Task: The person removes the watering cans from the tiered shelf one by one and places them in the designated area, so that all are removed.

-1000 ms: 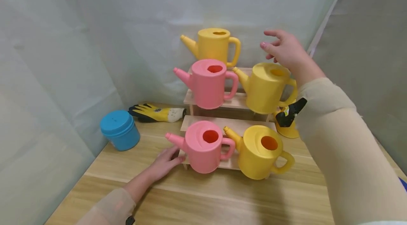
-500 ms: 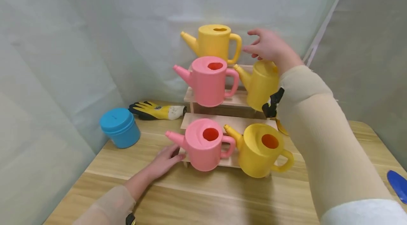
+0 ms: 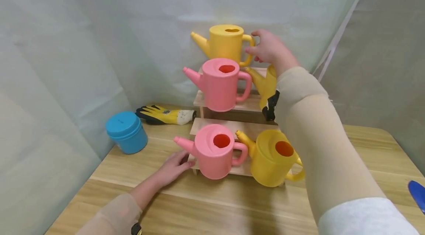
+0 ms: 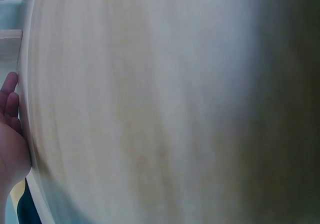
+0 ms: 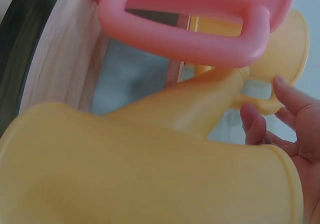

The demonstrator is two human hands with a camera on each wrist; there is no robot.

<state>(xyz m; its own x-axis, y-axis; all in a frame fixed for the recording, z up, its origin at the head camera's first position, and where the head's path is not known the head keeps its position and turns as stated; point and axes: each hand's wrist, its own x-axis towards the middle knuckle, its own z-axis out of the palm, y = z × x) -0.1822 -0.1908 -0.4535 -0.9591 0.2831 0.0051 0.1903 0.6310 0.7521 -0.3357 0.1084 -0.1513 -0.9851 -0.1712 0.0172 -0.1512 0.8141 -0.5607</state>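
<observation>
In the head view, my right hand (image 3: 270, 48) is at the handle of the yellow watering can (image 3: 225, 43) on the top shelf, thumb and fingers spread about it. The right wrist view shows these fingers (image 5: 255, 126) apart near that handle (image 5: 267, 105), not closed on it. My left hand (image 3: 170, 170) rests against the left end of the wooden rack's lowest shelf (image 3: 242, 169), its fingertips partly hidden. A pink can (image 3: 220, 87) and a yellow can (image 3: 262, 83), partly behind my right arm, stand on the middle tier. Another pink can (image 3: 212, 154) and yellow can (image 3: 270, 161) stand lowest.
Left of the rack are a blue lidded tub (image 3: 126, 133) and a yellow and black glove (image 3: 164, 115). A blue object (image 3: 417, 194) lies at the table's right edge. Pale cloth (image 3: 149, 13) hangs behind the rack.
My right hand has moved left, from above the middle yellow can to the top can's handle, and my sleeve now covers more of the yellow cans. The left hand has stayed at the shelf.
</observation>
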